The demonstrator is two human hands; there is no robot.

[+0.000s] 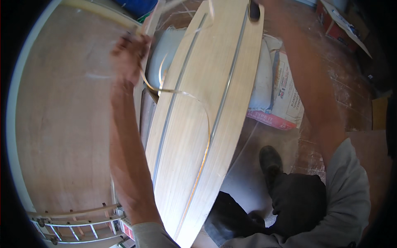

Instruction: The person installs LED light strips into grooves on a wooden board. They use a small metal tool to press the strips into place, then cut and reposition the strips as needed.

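Observation:
A long pale wood-grain panel point(206, 78) stretches away from me, with two dark, shiny lines running lengthwise along it. My left hand point(130, 56), blurred, is closed around a thin, flexible strip point(178, 91) beyond the panel's left edge. From that hand the strip curves across the panel and comes down along the right-hand line, shining orange near the bottom. My right forearm point(306, 70) reaches to the upper edge, where the hand is mostly cut off and its fingers are hidden. Close to it, a dark rounded object point(254, 12) shows at the panel's far end; I cannot tell its kind.
Filled sacks point(285, 87) lie partly under and right of the panel, another pale sack point(163, 53) at its left. A large brown board point(62, 103) stands along the left, a metal ladder point(74, 231) at lower left. My boot point(271, 159) is right of the panel.

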